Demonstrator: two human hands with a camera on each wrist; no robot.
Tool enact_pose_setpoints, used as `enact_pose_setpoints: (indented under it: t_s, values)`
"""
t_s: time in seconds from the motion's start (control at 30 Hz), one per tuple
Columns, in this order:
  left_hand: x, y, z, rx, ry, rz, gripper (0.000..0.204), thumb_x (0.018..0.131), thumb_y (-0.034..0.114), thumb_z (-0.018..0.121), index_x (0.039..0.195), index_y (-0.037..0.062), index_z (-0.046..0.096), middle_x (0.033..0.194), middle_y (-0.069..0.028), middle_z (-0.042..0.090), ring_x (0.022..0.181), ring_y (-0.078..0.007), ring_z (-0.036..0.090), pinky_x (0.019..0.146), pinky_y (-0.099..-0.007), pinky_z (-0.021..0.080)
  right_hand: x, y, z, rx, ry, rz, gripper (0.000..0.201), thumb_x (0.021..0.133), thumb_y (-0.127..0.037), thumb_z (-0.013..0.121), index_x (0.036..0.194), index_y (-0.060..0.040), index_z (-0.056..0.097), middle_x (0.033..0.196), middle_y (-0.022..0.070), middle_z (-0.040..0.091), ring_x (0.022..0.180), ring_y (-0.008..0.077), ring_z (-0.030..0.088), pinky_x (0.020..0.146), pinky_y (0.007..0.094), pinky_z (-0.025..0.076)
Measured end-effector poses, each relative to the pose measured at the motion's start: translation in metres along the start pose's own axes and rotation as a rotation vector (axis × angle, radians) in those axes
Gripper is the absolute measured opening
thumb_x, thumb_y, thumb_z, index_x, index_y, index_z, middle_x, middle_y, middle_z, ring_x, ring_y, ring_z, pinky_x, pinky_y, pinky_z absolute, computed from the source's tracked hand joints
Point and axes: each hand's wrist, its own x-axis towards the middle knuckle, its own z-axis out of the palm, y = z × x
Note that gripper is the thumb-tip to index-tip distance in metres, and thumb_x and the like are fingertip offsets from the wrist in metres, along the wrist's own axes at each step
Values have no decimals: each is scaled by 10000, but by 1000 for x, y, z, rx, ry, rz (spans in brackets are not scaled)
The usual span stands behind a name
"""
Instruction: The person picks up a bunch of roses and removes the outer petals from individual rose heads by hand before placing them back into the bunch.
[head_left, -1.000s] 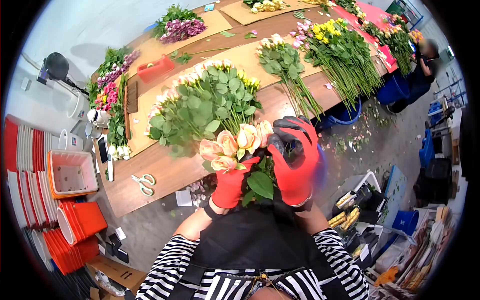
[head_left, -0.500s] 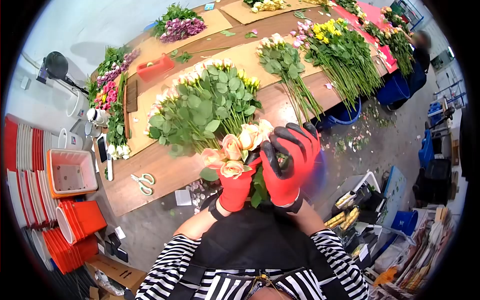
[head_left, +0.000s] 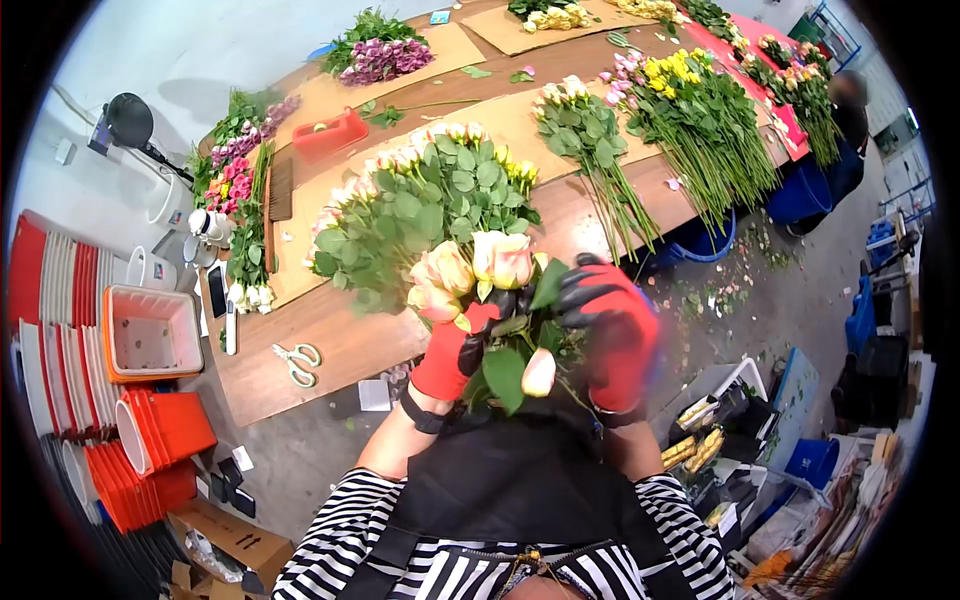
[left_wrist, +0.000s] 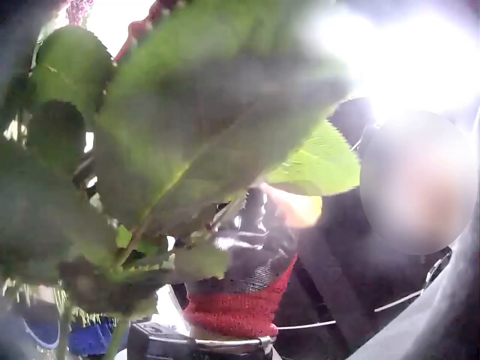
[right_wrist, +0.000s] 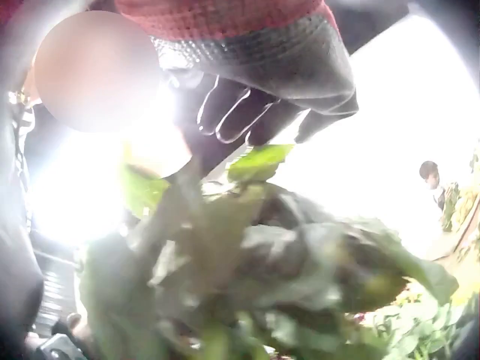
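My left hand (head_left: 453, 350), in a red glove with black palm and fingers, grips a small bunch of peach roses (head_left: 502, 260) below the blooms. One pale pink rose (head_left: 538, 372) hangs lower, pointing toward the black apron. At the bunch's right side is my right hand (head_left: 615, 335), gloved alike and partly blurred, its fingers reaching to a green leaf (head_left: 547, 284). In the right wrist view these fingers (right_wrist: 236, 112) bend loosely just above the leaves. Large rose leaves (left_wrist: 202, 112) cover much of the left wrist view and hide the stems.
A big bunch of pale roses (head_left: 420, 200) lies on the wooden table (head_left: 350, 338) just beyond my hands. Scissors (head_left: 297, 364) lie near its left end. Further bunches, one with yellow flowers (head_left: 675, 72), extend right. Blue buckets (head_left: 705, 240) stand below the edge; another person (head_left: 850, 115) is far right.
The roses have turned in my left hand, and one bloom now hangs low between the hands. My right hand has shifted from close over the bunch to its right side. The view has swung slightly.
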Motion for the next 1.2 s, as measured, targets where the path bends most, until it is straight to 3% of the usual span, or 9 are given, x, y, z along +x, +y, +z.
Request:
enact_pose_setpoints:
  t_s: [0.1, 0.23, 0.33, 0.43, 0.53, 0.83, 0.93, 1.03, 1.2]
  values:
    - [7, -4, -10, 17, -202, -61, 409, 976, 203, 582, 1341, 33, 510, 1288, -32, 567, 1136, -155, 557, 978, -330, 450, 12, -13, 1, -144, 69, 97, 301, 721, -20, 649, 1021, 5, 662, 1054, 131, 661, 1095, 315, 594, 1041, 424, 400]
    - [10, -3, -9, 237, -349, 155, 492, 977, 188, 587, 1421, 38, 438, 1392, -44, 502, 1237, -166, 505, 1043, -313, 409, 21, -27, 20, -182, 21, 92, 356, 708, 33, 672, 1061, -18, 671, 1145, 126, 650, 1121, 315, 582, 1029, 411, 412]
    - [8, -5, -4, -8, -219, -155, 491, 971, 173, 592, 1414, 28, 438, 1378, -42, 511, 1223, -165, 511, 1034, -308, 415, 25, -19, 28, -281, 25, 22, 357, 695, 38, 737, 1040, -29, 678, 1134, 132, 653, 1110, 306, 586, 997, 390, 440]
    - [4, -4, -1, -117, -181, -188, 512, 924, 138, 639, 1393, 42, 458, 1331, -58, 541, 1180, -179, 550, 1007, -327, 447, 19, -13, 34, -72, 137, 93, 298, 736, 52, 709, 1025, -9, 672, 1077, 121, 671, 1064, 252, 609, 963, 362, 461]
    - [7, -8, 5, -320, -179, -209, 518, 926, 150, 646, 1397, 46, 455, 1333, -54, 540, 1184, -173, 548, 1015, -325, 444, 15, -13, 39, 320, 242, 432, 210, 806, 23, 667, 1016, 17, 662, 1040, 95, 673, 998, 193, 619, 916, 323, 478]
    - [14, -7, -2, -295, -387, -267, 635, 873, 131, 693, 1431, 44, 403, 1384, -52, 490, 1265, -179, 482, 1087, -302, 366, 12, 12, 26, 617, 201, 507, 256, 1011, -193, 489, 1071, 28, 606, 1004, 71, 657, 887, 128, 594, 825, 267, 474]
    - [5, -17, -16, -195, -308, -207, 700, 821, 94, 738, 1431, 42, 399, 1392, -51, 483, 1264, -180, 481, 1086, -313, 368, 11, 13, 4, 55, 183, 248, 233, 961, -112, 516, 1111, 44, 602, 1032, 75, 652, 893, 131, 595, 834, 271, 473]
    - [-2, -18, -16, 79, -141, -221, 652, 747, 37, 793, 1336, 28, 516, 1317, -67, 557, 1185, -177, 540, 999, -343, 447, 19, 3, 8, 89, 515, 231, 271, 846, 44, 597, 1117, 33, 612, 1095, 91, 643, 971, 143, 599, 868, 268, 475]
    - [-14, -17, 2, 488, -128, 54, 388, 747, 26, 797, 1110, -3, 663, 1027, -75, 694, 967, -189, 648, 844, -319, 533, 10, -18, 9, -241, 158, 269, 335, 793, 29, 673, 1124, -22, 644, 1100, 126, 641, 1052, 200, 593, 915, 304, 460]
